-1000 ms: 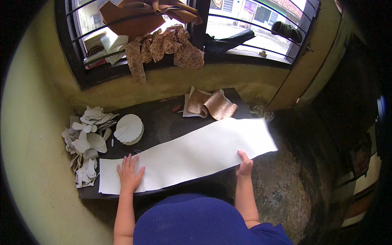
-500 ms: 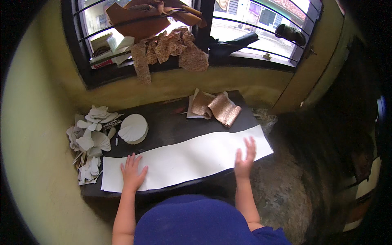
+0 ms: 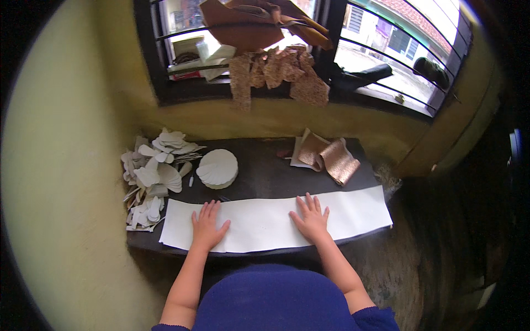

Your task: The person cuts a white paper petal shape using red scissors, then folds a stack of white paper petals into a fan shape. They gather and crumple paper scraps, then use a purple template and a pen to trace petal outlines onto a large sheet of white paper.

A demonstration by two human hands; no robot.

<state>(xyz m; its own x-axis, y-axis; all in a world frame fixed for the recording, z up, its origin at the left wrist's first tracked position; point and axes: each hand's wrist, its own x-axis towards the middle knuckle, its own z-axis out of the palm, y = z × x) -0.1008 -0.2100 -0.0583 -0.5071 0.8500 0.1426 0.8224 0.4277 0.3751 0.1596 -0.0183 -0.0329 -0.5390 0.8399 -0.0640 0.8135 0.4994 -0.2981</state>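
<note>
A long white strip of sheet material (image 3: pixel 265 223) lies across the near side of a low black table (image 3: pixel 259 157). My left hand (image 3: pixel 208 226) rests flat on the left part of the strip, fingers spread. On the strip right of its middle lies my right hand (image 3: pixel 311 219), palm down with the fingers apart. Just beyond the left hand is a round stack of white scalloped pieces (image 3: pixel 217 168). A small dark tool, partly hidden by the strip's far edge, shows beside that stack; its kind is unclear.
Loose white cut-out pieces (image 3: pixel 152 174) heap up at the table's left end. A folded rose-gold textured piece (image 3: pixel 338 161) lies at the back right. Brown textured scraps (image 3: pixel 281 71) and a brown sheet (image 3: pixel 243 25) hang at the barred window. A wall (image 3: pixel 72 165) borders the left side.
My right hand has moved left from the strip's right end and now lies flat on it. The left hand stays on the strip. The view has shifted, and the strip lies flatter.
</note>
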